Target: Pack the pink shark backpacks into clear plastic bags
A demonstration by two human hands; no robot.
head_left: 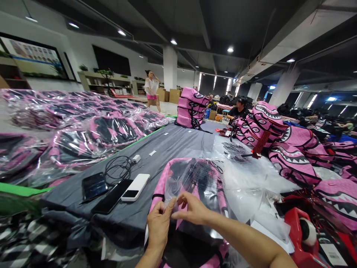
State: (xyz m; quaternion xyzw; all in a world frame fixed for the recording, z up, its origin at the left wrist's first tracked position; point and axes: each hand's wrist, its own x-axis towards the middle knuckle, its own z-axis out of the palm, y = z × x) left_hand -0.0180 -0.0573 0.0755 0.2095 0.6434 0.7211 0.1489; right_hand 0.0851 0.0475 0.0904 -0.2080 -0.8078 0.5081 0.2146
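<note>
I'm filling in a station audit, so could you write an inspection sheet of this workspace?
Surface: gray table cover, creased, with small white scraps.
Job's things: pink-and-black backpack, lying flat; clear plastic bag over its upper part.
Clutter: two dark flat devices and a white power bank to the left; red tape dispenser to the right.
Hands: left hand appears to pinch the plastic; right hand is close beside it, grip unclear.
Cables: black cable, loosely coiled near a white adapter.
Surroundings: bagged backpacks left; stacked backpacks ahead; piled backpacks right; other people beyond.
</note>
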